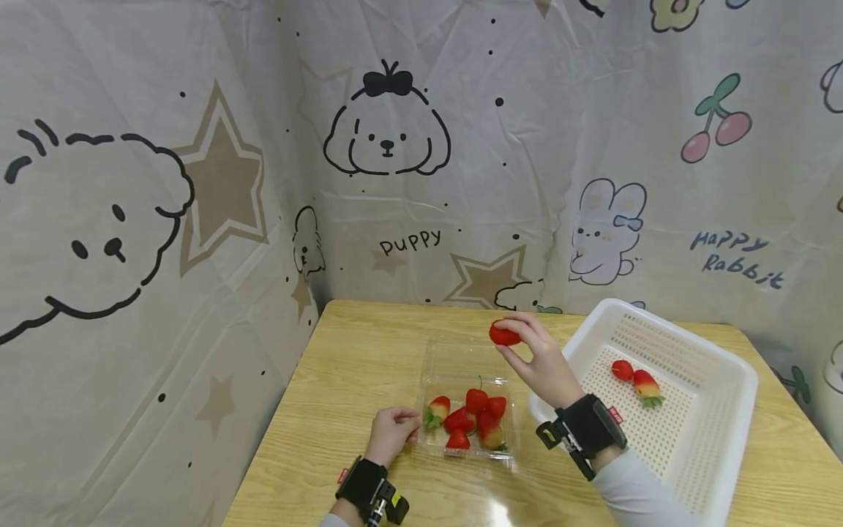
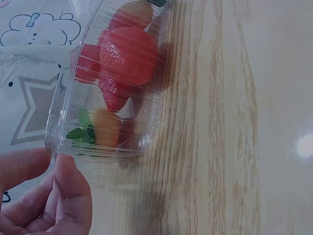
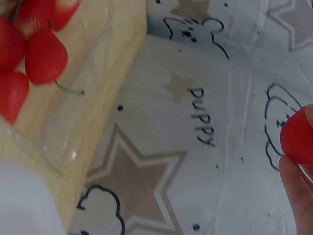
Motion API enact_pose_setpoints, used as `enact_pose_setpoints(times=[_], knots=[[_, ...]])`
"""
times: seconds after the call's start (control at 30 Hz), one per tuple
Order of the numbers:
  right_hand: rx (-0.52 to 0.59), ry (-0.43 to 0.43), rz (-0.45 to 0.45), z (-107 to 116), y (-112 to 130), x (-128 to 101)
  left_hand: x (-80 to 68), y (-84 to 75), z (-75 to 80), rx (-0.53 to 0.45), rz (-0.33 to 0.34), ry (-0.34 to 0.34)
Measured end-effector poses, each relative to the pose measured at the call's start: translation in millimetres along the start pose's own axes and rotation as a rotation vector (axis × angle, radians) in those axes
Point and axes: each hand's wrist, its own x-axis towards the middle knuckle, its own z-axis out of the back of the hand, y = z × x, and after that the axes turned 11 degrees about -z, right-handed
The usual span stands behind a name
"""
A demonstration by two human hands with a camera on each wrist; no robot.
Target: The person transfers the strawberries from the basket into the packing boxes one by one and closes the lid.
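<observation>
My right hand (image 1: 536, 351) is raised above the table and pinches a red strawberry (image 1: 504, 334) between thumb and fingertips; the right wrist view shows that strawberry (image 3: 298, 134) at its right edge. Below it lies a clear plastic clamshell box (image 1: 461, 366) with its lid open, holding several strawberries (image 1: 469, 423). My left hand (image 1: 393, 432) rests at the box's left edge, fingers curled against the plastic. In the left wrist view the fingertips (image 2: 68, 188) touch the corner of the clear box (image 2: 110, 142).
A white perforated basket (image 1: 718, 410) stands at the right of the wooden table (image 1: 329, 410) with two strawberries (image 1: 635, 377) inside. A printed cartoon cloth (image 1: 395, 146) hangs behind and to the left of the table.
</observation>
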Motion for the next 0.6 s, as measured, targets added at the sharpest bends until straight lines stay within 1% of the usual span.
enact_pose_setpoints(times=[0.17,0.27,0.33,0.43,0.6], knots=[[-0.013,0.109,0.062,-30.8,4.2,-7.9,-0.5,-1.0,0.2,0.008,0.002,-0.001],[-0.013,0.201,0.094,-49.2,4.0,-16.3,-1.1,-1.8,0.3,0.011,0.002,0.0],[-0.018,0.275,0.097,-59.5,3.7,-22.5,-1.4,-2.5,0.4,0.011,0.002,0.0],[-0.043,0.388,0.07,-72.9,1.8,-32.2,-1.7,-3.0,0.7,0.011,0.004,-0.004],[-0.056,0.58,-0.005,-91.0,-5.0,-47.4,-2.2,-2.3,1.3,0.008,0.0,-0.006]])
